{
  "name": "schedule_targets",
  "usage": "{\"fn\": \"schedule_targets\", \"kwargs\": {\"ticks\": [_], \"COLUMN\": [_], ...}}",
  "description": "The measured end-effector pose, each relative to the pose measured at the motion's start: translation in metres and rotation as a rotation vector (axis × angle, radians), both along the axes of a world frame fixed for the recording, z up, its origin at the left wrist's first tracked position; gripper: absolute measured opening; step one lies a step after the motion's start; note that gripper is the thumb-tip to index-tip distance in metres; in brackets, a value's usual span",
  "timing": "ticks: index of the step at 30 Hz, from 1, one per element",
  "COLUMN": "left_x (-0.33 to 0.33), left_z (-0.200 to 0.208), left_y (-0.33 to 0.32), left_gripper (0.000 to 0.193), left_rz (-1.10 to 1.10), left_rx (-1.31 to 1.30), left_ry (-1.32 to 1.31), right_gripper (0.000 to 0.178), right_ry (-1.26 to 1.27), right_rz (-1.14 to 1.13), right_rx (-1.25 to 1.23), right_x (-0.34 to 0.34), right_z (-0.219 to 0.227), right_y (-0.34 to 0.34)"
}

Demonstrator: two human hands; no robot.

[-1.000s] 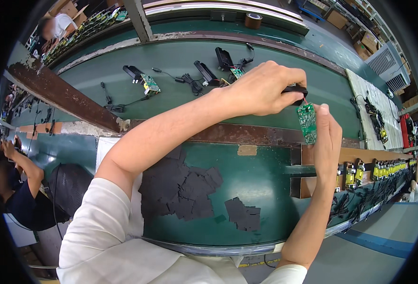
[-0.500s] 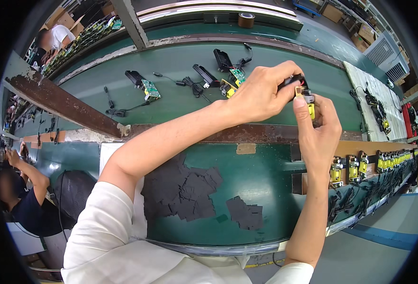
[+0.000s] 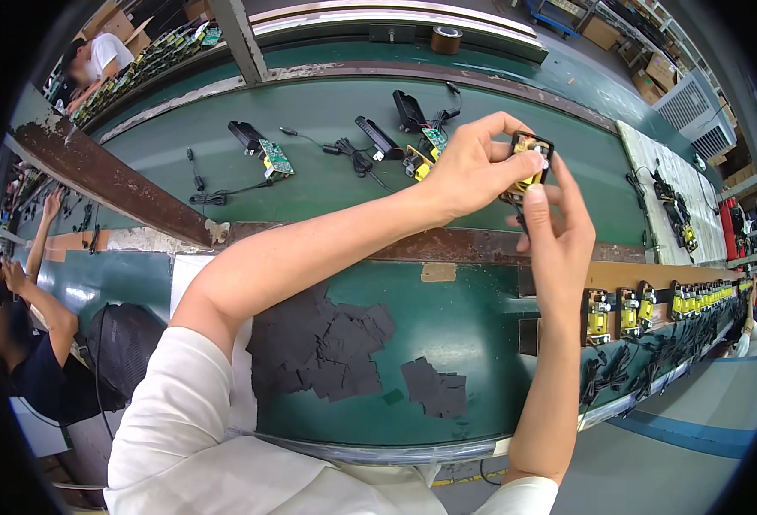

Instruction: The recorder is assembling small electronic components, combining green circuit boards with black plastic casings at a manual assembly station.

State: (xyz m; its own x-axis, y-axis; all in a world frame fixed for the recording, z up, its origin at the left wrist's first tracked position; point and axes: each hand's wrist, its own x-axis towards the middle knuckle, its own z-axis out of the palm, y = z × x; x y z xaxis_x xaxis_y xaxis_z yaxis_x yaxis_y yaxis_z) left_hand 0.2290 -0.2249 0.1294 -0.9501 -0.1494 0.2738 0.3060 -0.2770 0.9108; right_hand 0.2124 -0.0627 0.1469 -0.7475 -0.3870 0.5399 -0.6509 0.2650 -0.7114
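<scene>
Above the far green surface, both hands hold one power adapter [image 3: 524, 148], a black half-case with a circuit board and yellow parts showing inside. My left hand [image 3: 474, 167] grips its left side, thumb pressed on the board. My right hand [image 3: 560, 225] closes round the lower right side, thumb at its lower end; the fingers partly hide the case. Just left of my left hand lie another black case [image 3: 409, 110] and a board with yellow parts [image 3: 421, 159]. Farther left are a black case [image 3: 373, 137] with a coiled cable and a green circuit board [image 3: 275, 158].
Thin black sheets [image 3: 318, 343] lie piled on the near green bench, with a smaller stack [image 3: 435, 388] beside them. At right, several open adapters [image 3: 597, 318] stand in a row, cables hanging down. A rusty metal beam [image 3: 121, 176] crosses at left. Co-workers sit on the left side.
The board and black case, apart half a second ago with wires between, are now together, open side facing up. Both hands have turned, and my right hand has moved slightly left.
</scene>
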Motion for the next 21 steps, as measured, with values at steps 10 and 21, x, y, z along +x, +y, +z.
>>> {"fn": "schedule_targets", "kwargs": {"ticks": [10,21], "left_x": [0.001,-0.024], "left_z": [0.002,-0.024], "left_y": [0.007,-0.13], "left_gripper": [0.039,0.048], "left_rz": [-0.08,0.949], "left_rx": [-0.097,-1.242], "left_ry": [0.056,-0.114], "right_gripper": [0.037,0.05], "right_ry": [-0.7,0.215], "right_rz": [0.215,-0.415], "right_rx": [-0.297,0.361], "right_x": [-0.008,0.044], "right_z": [0.01,0.098], "right_y": [0.009,0.073]}}
